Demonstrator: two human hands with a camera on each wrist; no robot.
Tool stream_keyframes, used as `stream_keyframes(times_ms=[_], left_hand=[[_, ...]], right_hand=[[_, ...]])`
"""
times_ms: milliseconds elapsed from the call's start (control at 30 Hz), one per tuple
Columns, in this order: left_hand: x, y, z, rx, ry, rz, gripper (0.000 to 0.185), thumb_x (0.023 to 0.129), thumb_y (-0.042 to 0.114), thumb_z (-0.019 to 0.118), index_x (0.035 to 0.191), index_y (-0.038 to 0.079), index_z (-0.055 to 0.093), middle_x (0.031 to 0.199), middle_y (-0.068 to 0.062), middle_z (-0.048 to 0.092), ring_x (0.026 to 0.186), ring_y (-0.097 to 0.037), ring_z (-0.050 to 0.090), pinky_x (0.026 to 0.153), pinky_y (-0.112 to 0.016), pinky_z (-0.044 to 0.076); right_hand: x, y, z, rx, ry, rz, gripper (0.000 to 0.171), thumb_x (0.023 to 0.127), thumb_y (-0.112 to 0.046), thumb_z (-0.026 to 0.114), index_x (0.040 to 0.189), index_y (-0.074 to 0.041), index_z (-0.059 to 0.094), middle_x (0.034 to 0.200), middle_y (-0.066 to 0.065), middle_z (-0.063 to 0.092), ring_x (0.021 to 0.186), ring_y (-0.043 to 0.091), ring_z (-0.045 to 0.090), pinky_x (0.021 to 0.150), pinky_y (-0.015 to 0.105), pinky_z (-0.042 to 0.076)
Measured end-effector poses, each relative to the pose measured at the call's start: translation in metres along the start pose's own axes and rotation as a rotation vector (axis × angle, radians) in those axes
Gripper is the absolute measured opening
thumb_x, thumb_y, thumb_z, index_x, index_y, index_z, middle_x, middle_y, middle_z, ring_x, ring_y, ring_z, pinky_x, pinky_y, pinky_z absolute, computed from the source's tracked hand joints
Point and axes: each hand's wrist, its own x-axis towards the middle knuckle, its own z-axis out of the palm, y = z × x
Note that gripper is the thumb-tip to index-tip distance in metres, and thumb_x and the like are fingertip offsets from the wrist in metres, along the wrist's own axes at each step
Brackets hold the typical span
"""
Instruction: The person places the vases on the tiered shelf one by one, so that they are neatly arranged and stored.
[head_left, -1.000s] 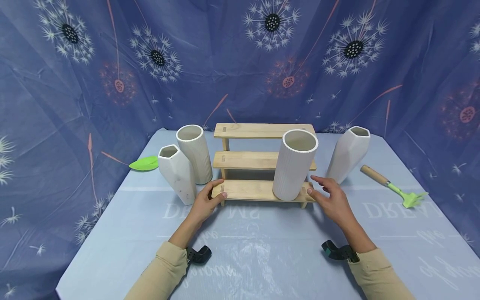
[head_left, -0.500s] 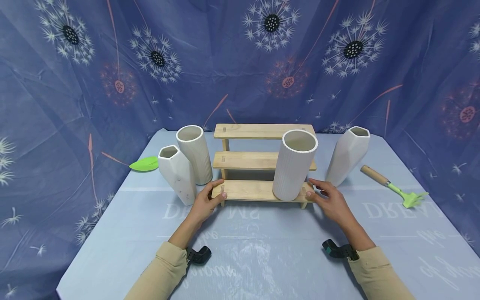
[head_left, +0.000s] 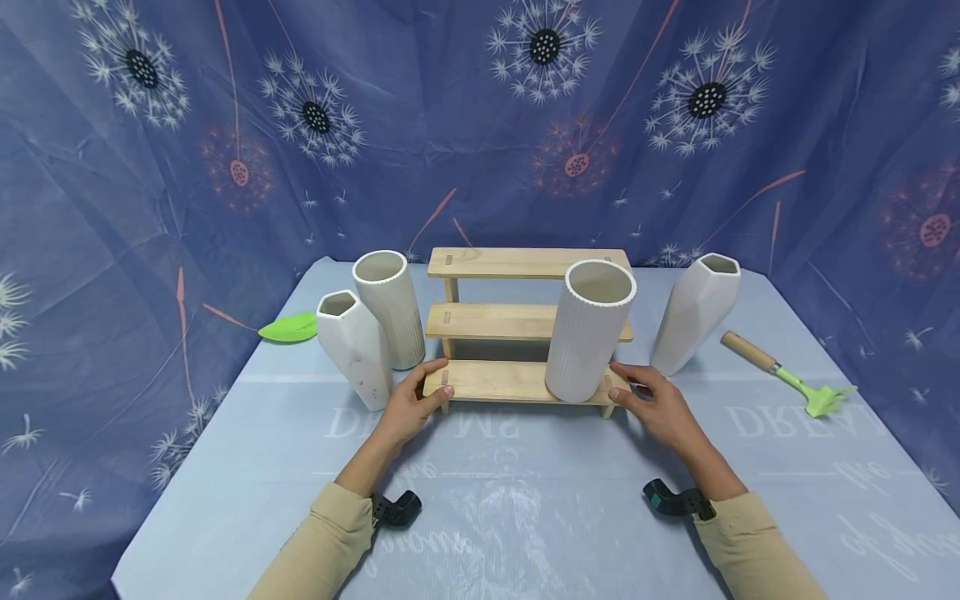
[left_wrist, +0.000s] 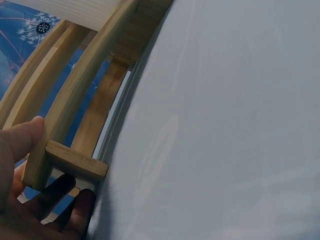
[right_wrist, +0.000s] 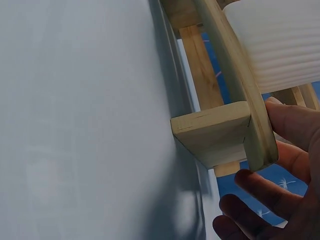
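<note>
A three-tier wooden shelf (head_left: 491, 379) stands mid-table in the head view. On the right part of its lowest step is a white ribbed cylinder vase (head_left: 588, 333), upright. My left hand (head_left: 408, 408) grips the left end of that step; in the left wrist view its thumb (left_wrist: 25, 134) lies on the plank's edge, with other fingers by the leg. At the opposite end my right hand (head_left: 662, 408) holds the step between thumb and forefinger. The right wrist view shows the right thumb (right_wrist: 290, 120) near the vase's base and the lower fingers spread below the plank.
Left of the shelf stand a second ribbed vase (head_left: 390, 312) and a faceted white vase (head_left: 354, 346), near a green leaf (head_left: 288, 327). To the right are another faceted vase (head_left: 693, 312) and a green hand rake (head_left: 787, 373) with a wooden handle. A patterned curtain hangs behind.
My right hand has moved left, from beside the step's right end to holding it. The left hand, shelf and vases look unmoved.
</note>
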Motion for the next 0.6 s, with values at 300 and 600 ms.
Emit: stream_keyframes(times_ms=[300, 600], left_hand=[[0.000, 0.002, -0.001, 0.019, -0.014, -0.011, 0.053, 0.092, 0.019, 0.062, 0.140, 0.013, 0.043, 0.145, -0.017, 0.039, 0.130, -0.028, 0.042, 0.103, -0.039, 0.038], [-0.005, 0.007, -0.001, 0.031, 0.005, 0.002, 0.052, 0.091, 0.017, 0.063, 0.139, 0.013, 0.044, 0.136, -0.018, 0.048, 0.117, -0.027, 0.049, 0.090, -0.028, 0.043]], right_hand=[[0.001, 0.004, 0.002, 0.015, -0.006, 0.025, 0.050, 0.090, -0.029, 0.064, 0.133, -0.006, 0.053, 0.131, 0.019, 0.054, 0.122, 0.034, 0.049, 0.100, 0.054, 0.039], [0.000, 0.003, 0.003, 0.019, -0.014, 0.062, 0.052, 0.091, -0.032, 0.063, 0.135, -0.008, 0.051, 0.134, 0.019, 0.051, 0.125, 0.035, 0.046, 0.101, 0.055, 0.037]])
